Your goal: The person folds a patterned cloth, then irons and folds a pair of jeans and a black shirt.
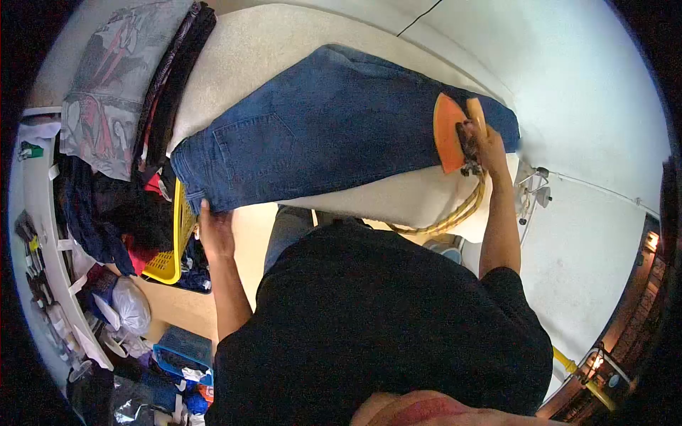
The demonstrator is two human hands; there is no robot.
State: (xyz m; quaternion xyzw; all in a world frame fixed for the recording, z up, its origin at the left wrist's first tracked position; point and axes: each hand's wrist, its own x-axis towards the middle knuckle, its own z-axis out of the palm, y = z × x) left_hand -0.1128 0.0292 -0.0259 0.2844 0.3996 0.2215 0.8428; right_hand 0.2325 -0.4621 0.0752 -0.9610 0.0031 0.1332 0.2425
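A pair of blue jeans (pixel 320 121) lies folded lengthwise across the pale ironing board (pixel 245 42), its waistband at the left and its legs toward the right. My right hand (pixel 489 148) is closed around the handle of an orange iron (pixel 448 131), which rests on the lower legs. A yellow striped cord (pixel 455 216) hangs from the iron and curves back toward my body. At the waistband's near corner, my left hand (pixel 215 231) has its thumb on the denim; its other fingers are partly hidden below the edge.
Folded clothes (pixel 121 85) are stacked at the left end of the board. Below them stands a yellow basket (pixel 167 264) with dark garments. A blue crate (pixel 183 349) and a white plastic bag (pixel 131 305) sit lower left. A white wall (pixel 568 78) borders the right side.
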